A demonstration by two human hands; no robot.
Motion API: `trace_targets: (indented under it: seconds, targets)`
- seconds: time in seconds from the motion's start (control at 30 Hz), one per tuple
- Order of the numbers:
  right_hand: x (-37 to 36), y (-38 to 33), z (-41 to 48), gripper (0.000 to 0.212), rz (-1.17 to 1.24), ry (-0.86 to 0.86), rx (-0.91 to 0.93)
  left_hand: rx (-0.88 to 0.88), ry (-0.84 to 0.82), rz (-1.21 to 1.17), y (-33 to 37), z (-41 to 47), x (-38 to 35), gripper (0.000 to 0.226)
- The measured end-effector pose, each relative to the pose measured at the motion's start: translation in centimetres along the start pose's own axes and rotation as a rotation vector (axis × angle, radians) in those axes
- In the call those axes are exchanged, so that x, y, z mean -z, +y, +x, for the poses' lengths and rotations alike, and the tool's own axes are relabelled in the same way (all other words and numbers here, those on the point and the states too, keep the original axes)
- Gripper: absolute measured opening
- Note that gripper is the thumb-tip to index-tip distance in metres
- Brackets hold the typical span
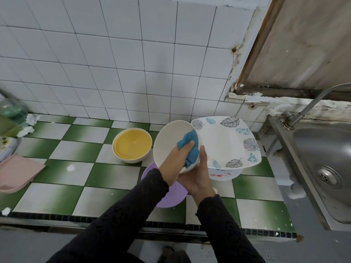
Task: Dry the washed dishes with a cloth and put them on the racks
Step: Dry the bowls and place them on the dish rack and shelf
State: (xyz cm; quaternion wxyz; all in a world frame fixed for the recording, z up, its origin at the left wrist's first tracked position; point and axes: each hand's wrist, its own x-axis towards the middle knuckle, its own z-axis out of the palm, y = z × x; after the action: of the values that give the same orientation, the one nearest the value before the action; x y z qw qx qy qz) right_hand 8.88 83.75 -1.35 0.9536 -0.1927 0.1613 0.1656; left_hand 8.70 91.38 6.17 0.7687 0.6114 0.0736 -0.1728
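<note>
A white bowl (167, 141) is held tilted on its side above the counter, its opening facing me. My right hand (197, 179) grips it from underneath at the lower rim. My left hand (174, 162) presses a blue cloth (188, 141) against the inside of the bowl. Just right of the bowl, a square white plate with leaf prints (224, 143) rests on a stack whose lowest visible plate is floral (222, 175). A cream bowl with a yellow inside (133, 144) stands to the left. No rack is in view.
A purple dish (171, 196) lies on the green-and-white tiled counter (79, 149) under my wrists. A steel sink (322, 149) with a tap (313, 103) is at the right. A pink folded item (17, 171) and a green bottle (11, 114) sit at the left edge.
</note>
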Motion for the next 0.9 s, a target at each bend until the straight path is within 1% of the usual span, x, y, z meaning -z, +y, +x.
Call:
trace_targets:
  seconds: [0.07,0.1,0.13,0.2,0.23,0.3,0.37,0.4,0.47,0.5,0.53,0.57,0.6,0.67,0.7,0.77,0.8,0.83,0.9]
  targets:
    - [-0.1,0.3,-0.3,0.062,0.022,-0.044,-0.018,-0.008,0.039,-0.172,0.5,0.2,-0.1,0.018]
    - [0.0,0.4,-0.5,0.065,0.022,-0.054,-0.024,-0.018,0.04,-0.252,0.6,0.4,0.1,0.017]
    - [0.2,0.4,-0.5,0.067,0.014,-0.054,-0.033,-0.041,0.052,-0.273,0.8,0.6,0.5,0.017]
    - [0.9,0.1,-0.4,0.073,0.004,-0.065,-0.079,-0.117,0.104,-0.199,0.9,0.9,1.2,0.016]
    - [0.9,-0.1,-0.4,0.076,-0.005,-0.077,-0.096,-0.165,0.158,-0.155,0.9,1.0,1.6,0.017]
    - [1.1,-0.4,-0.4,0.079,0.0,-0.073,-0.115,-0.301,0.276,-0.016,0.5,1.7,2.8,0.026]
    - [1.0,-0.7,-0.6,0.081,0.035,-0.075,-0.114,-0.52,0.318,0.237,-0.1,2.1,4.2,0.039]
    - [1.0,-0.6,-0.5,0.082,0.039,-0.082,-0.119,-0.636,0.312,0.418,-0.6,2.6,5.0,0.047]
    - [0.9,-0.1,-0.5,0.087,-0.008,-0.102,-0.138,-0.818,0.261,0.865,-1.3,3.5,6.6,0.055]
    - [0.9,0.1,-0.4,0.092,-0.033,-0.129,-0.145,-0.887,0.239,1.087,-1.9,4.1,7.3,0.056]
    - [0.9,0.2,-0.3,0.098,-0.053,-0.155,-0.15,-0.93,0.206,1.256,-2.3,4.3,7.8,0.056]
    - [0.7,0.3,-0.3,0.101,-0.065,-0.177,-0.15,-0.915,0.161,1.37,-2.6,4.4,7.9,0.056]
    - [0.5,0.4,-0.3,0.102,-0.072,-0.178,-0.141,-0.853,0.118,1.444,-2.7,4.2,7.8,0.056]
    - [0.2,0.4,-0.3,0.099,-0.076,-0.164,-0.13,-0.65,0.055,1.507,-3.0,4.0,7.5,0.057]
    - [0.2,0.5,-0.2,0.094,-0.065,-0.162,-0.134,-0.54,0.022,1.504,-3.2,4.1,7.4,0.06]
    - [0.2,0.6,-0.1,0.084,-0.058,-0.142,-0.13,-0.366,-0.06,1.471,-3.2,4.2,7.2,0.066]
    - [0.4,0.5,0.1,0.083,-0.068,-0.125,-0.117,-0.314,-0.11,1.423,-3.0,4.3,6.9,0.068]
    - [0.6,0.3,0.3,0.085,-0.077,-0.115,-0.102,-0.269,-0.164,1.354,-2.8,4.3,6.6,0.068]
    - [0.7,-0.3,0.4,0.098,-0.083,-0.084,-0.052,-0.196,-0.269,1.209,-2.2,4.1,6.1,0.06]
